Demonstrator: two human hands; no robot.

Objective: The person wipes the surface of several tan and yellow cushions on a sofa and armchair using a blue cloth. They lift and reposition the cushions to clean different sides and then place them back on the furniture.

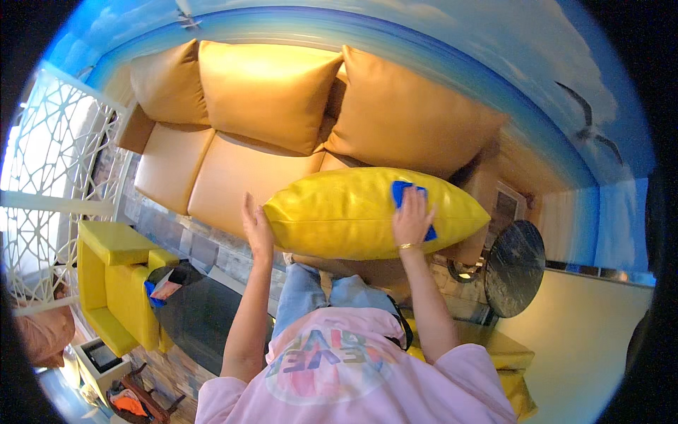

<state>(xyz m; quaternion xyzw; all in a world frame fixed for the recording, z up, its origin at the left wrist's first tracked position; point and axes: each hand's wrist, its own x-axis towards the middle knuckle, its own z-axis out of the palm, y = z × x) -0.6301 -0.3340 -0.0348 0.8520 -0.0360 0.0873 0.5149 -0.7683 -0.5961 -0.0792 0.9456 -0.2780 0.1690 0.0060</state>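
In front of me a plump yellow leather-look cushion (339,212) stands on its edge, its long seam facing up. My left hand (258,225) presses against the cushion's left corner, thumb up and fingers extended. On the right half of the cushion, my right hand (412,217) lies over a blue cloth (401,192), pressing it to the yellow surface. Parts of the cloth show above and below the fingers; the rest is hidden under the palm. Behind the cushion runs a tan sofa seat (249,177).
Large tan cushions (265,90) lean along the sofa's back. At right stands a round dark side table (515,268). To my left are a dark coffee table (204,312), holding a box and something blue, and a yellow armchair (119,286). A white lattice screen (53,132) borders the left.
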